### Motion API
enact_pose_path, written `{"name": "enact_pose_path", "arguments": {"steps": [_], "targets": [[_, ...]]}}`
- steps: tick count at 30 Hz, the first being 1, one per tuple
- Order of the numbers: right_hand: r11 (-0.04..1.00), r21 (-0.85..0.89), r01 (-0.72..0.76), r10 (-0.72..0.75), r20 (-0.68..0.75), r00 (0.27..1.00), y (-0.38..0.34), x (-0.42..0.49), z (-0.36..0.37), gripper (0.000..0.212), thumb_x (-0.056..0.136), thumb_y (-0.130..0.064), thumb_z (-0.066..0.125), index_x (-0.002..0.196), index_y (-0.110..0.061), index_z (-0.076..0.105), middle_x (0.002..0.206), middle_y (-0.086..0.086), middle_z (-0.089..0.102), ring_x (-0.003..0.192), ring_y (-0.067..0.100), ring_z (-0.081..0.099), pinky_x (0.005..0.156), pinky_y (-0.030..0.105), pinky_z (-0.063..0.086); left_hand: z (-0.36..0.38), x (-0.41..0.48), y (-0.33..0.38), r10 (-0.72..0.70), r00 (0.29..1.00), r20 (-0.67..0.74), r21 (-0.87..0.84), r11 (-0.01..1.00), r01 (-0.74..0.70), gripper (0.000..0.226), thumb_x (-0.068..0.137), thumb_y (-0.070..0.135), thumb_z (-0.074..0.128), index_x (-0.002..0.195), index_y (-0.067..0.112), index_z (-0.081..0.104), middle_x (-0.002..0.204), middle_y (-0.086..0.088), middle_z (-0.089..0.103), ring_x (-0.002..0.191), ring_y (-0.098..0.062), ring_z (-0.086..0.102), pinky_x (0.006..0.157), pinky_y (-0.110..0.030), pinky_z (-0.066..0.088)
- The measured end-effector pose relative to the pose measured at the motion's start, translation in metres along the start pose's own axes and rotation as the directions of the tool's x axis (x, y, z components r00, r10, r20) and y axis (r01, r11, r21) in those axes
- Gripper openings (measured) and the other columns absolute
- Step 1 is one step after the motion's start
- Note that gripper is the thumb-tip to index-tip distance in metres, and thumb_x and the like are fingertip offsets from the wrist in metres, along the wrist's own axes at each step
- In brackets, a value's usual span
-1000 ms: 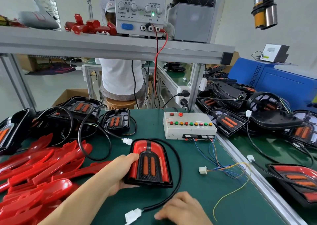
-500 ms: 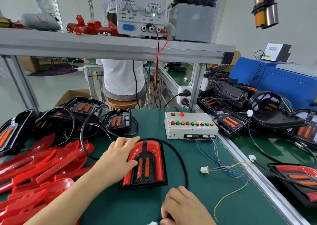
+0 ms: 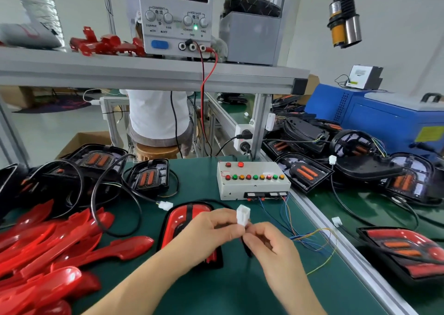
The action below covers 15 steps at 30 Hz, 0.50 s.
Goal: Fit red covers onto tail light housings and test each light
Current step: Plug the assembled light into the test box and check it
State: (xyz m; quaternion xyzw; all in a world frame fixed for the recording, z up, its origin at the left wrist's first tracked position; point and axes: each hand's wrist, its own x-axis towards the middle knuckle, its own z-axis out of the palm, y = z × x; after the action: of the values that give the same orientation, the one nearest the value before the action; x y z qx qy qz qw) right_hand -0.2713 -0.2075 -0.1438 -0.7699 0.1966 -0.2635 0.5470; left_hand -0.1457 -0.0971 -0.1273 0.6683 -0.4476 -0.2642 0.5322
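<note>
Lifted since earlier: left hand (image 3: 209, 230) and right hand (image 3: 269, 245) together pinch white plastic connector (image 3: 243, 215); red-covered tail light (image 3: 189, 215) lies under left hand.

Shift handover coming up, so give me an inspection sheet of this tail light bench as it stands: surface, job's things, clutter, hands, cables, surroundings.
Surface: green mat, partly bare in front.
Job's things: covered tail light lies beneath the hands; red covers piled at left; uncovered housings behind them; test box with coloured buttons.
Clutter: red plastic parts on the shelf.
Hands: left hand and right hand both pinch the white connector, raised above the light.
Cables: black cables loop from the housings; coloured wires trail from the test box; leads drop from the power supply, which reads 12.00 V, 0.000 A.
Surroundings: person seated behind the bench; blue machine and finished lights at right.
</note>
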Motion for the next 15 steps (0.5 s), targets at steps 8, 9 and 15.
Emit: {"name": "enact_pose_path", "arguments": {"steps": [8,9,15], "targets": [[0.341,-0.931,0.131,-0.273,0.036,0.961,0.027,0.025,-0.049,0.035,0.06,-0.025,0.091,0.09,-0.015,0.075,0.089,-0.004,0.073,0.096,0.024,0.067,0.076,0.039,0.054,-0.004,0.029,0.011,-0.118,0.986,-0.116,-0.394,0.917,0.064,0.02,0.102,0.012,0.042,0.105,-0.003,0.054,0.074,-0.011,0.066,0.081,-0.028,0.07,0.083,-0.033,0.057],[0.266,-0.959,0.101,-0.15,0.063,0.987,0.029,0.028,-0.051,0.027,0.07,-0.033,0.083,0.089,-0.018,0.072,0.088,-0.006,0.071,0.102,0.024,0.062,0.084,0.04,0.049,-0.006,0.031,0.011,-0.126,0.985,-0.118,-0.372,0.925,0.073,0.023,0.102,0.014,0.041,0.11,-0.003,0.055,0.069,-0.007,0.062,0.072,-0.025,0.068,0.084,-0.036,0.057],[0.572,-0.815,0.092,-0.148,0.008,0.989,0.04,0.037,-0.061,0.017,0.098,-0.037,0.051,0.096,-0.036,0.068,0.092,-0.022,0.064,0.105,0.009,0.047,0.091,0.026,0.031,-0.003,0.039,0.0,-0.163,0.984,-0.068,-0.287,0.948,0.137,0.027,0.102,0.027,0.043,0.116,0.019,0.064,0.06,0.0,0.039,0.052,-0.012,0.041,0.066,-0.031,0.055]]}}
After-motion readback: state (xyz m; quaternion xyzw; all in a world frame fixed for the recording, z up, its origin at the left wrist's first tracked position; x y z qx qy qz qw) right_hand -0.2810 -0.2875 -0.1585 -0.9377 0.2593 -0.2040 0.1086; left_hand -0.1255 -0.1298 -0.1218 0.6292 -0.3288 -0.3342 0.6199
